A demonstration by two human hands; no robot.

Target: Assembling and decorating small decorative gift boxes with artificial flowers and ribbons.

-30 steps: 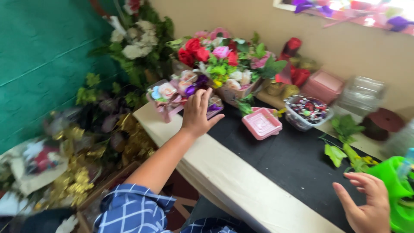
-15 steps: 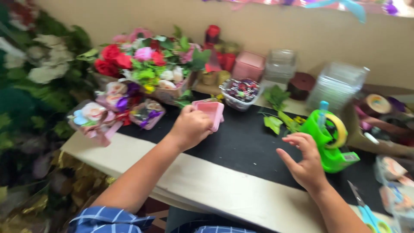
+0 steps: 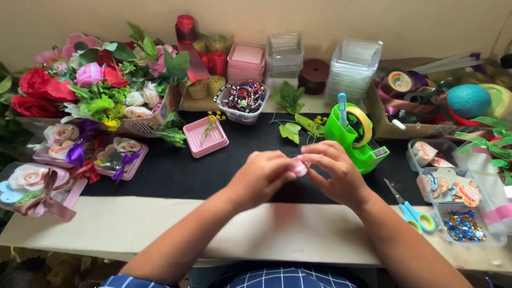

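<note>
- Pink piece (image 3: 300, 167), small and rounded, sits between my two hands above the black mat (image 3: 176, 173) on the tabletop (image 3: 122, 226); I cannot tell just what it is.
- Far left, wrapped rose gifts (image 3: 37, 184) with ribbon lie at the mat's edge, and a box of artificial flowers (image 3: 101, 90) stands behind them.
- A shallow pink tray (image 3: 205, 138) lies on the mat, left of my hands and apart from them.
- My left hand (image 3: 261, 178) has its grip closed on the pink piece from the left.
- My right hand (image 3: 336, 170) pinches the same piece from the right, fingertips meeting the left hand's.
- Just behind my right hand stands a green tape dispenser (image 3: 358, 140).
- Blue-handled scissors (image 3: 413, 210) lie to the right, near a clear box of small trimmings (image 3: 464, 224).
</note>
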